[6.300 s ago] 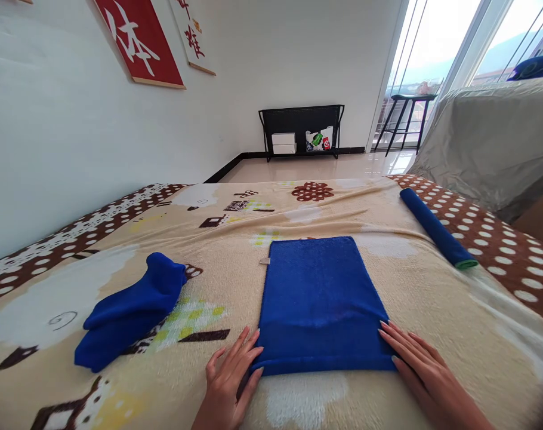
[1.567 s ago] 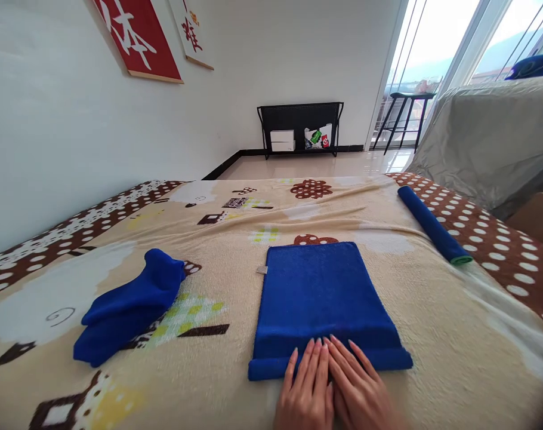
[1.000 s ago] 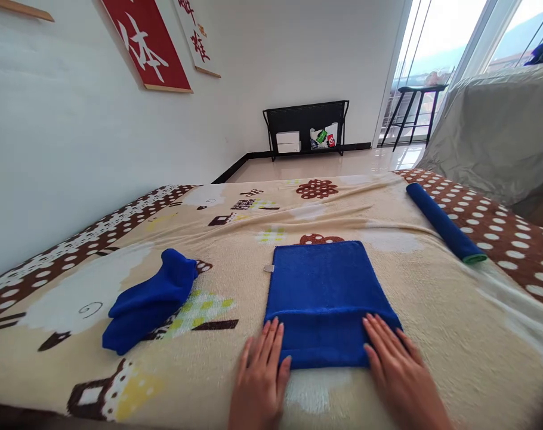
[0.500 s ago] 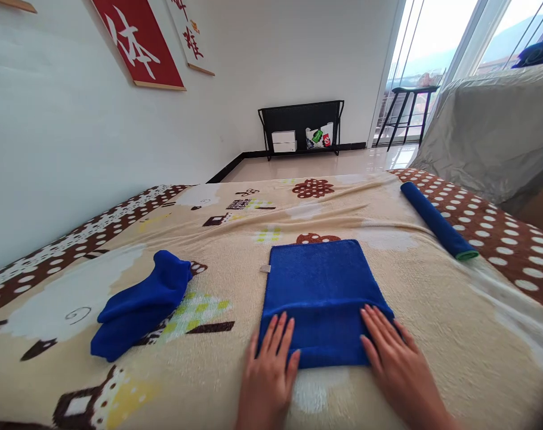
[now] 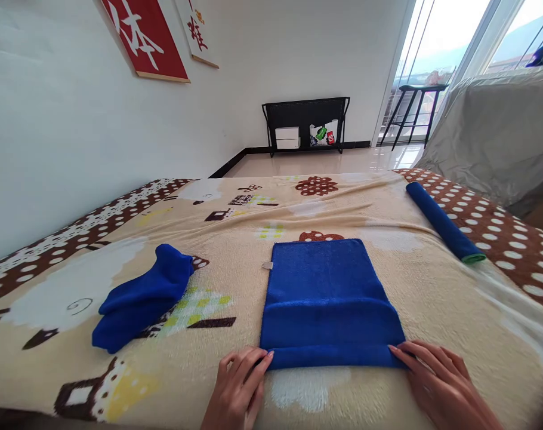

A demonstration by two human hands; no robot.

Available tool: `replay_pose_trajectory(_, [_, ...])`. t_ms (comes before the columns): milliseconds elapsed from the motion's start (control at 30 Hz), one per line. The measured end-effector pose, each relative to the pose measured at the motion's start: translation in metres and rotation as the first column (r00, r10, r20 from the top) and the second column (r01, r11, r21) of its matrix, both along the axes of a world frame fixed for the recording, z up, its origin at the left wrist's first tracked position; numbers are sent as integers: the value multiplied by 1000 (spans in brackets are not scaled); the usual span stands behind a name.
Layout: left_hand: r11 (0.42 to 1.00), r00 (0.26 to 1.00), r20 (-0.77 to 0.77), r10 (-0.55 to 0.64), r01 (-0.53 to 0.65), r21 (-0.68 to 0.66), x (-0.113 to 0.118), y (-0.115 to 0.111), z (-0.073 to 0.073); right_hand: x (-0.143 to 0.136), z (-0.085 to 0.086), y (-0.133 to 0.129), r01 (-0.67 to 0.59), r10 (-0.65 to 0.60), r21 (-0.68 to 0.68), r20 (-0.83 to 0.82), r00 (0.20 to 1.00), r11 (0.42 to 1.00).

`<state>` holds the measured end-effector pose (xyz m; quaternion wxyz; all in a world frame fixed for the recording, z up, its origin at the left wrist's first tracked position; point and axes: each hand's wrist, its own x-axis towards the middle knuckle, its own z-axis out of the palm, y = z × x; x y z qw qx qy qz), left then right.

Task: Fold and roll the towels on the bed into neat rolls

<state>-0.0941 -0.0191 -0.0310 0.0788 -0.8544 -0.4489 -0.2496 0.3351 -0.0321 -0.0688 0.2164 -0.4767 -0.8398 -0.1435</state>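
A blue cloth (image 5: 320,275) lies spread on the patterned blanket in front of me, its near edge folded over in a narrow strip. At the near left corner, my left hand (image 5: 239,382) pinches the folded edge between thumb and fingers. My right hand (image 5: 446,376) grips the near right corner in the same way. A small white tag sticks out from the cloth's left side. To the left, a crumpled blue cloth (image 5: 144,298) rests in a loose heap. Farther off on the right lies a rolled blue cloth (image 5: 444,221) with a green end.
The bed blanket (image 5: 227,263) has animal prints and brown dotted borders. Beyond it, a black rack (image 5: 307,122) stands against the wall. At the right are a dark stool (image 5: 417,107) and a piece under a grey cover (image 5: 499,125).
Both hands have moved from lying flat on the cloth to its near corners, farther apart, and now pinch the folded edge. The camera view has shifted slightly.
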Motion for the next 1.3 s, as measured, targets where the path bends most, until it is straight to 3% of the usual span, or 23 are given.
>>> replay_pose_trajectory(167, [993,996,21,91,-90,-70,-1,7,10,-4,3,16,50,-50,-42,-8,999,998])
replay_pose_trajectory(300, [990,994,62,86,-78,-118,-2,15,17,-3,18,25,25,-30,-110,-45,999,994])
replay_pose_trajectory(500, [971,966,134,222,-208,-116,-7,6,5,6,33,11,-23,21,-179,-18,1000,984])
replay_pose_trajectory(600, [959,955,95,280,-275,-67,15,-1,2,-13,29,6,89,-90,-121,-7,996,989])
replay_pose_trajectory(700, [905,911,87,403,-411,115,66,-4,0,-60,25,8,276,-272,86,-54,961,957])
replay_pose_trajectory(733, [900,913,101,395,-407,155,84,-4,-1,-76,24,10,245,-238,140,-67,969,959])
replay_pose_trajectory(800, [952,968,100,231,-246,180,109,-1,-5,-100,23,13,51,-41,176,-61,997,983])
replay_pose_trajectory(867, [984,998,53,28,-37,174,110,4,-9,-102,20,15,-90,97,131,-49,994,987])
replay_pose_trajectory(900, [985,1000,20,-21,18,170,101,7,-11,-95,18,15,-88,93,102,-44,995,991])
replay_pose_trajectory(1000, [985,997,-64,49,-37,166,59,12,-12,-63,11,11,23,-22,47,-23,1000,999])
replay_pose_trajectory(1067, [978,986,-99,135,-117,170,46,13,-8,-59,11,8,92,-90,47,-27,996,995])
replay_pose_trajectory(1133, [978,984,-106,142,-123,168,54,13,-1,-76,18,8,83,-81,42,-49,996,996])
replay_pose_trajectory(1233, [998,996,-86,18,-12,68,82,16,6,-113,32,15,-17,15,-33,-55,998,999])
replay_pose_trajectory(1300, [1000,997,-72,7,-8,-17,84,20,7,-115,35,21,10,-14,-91,-46,999,996])
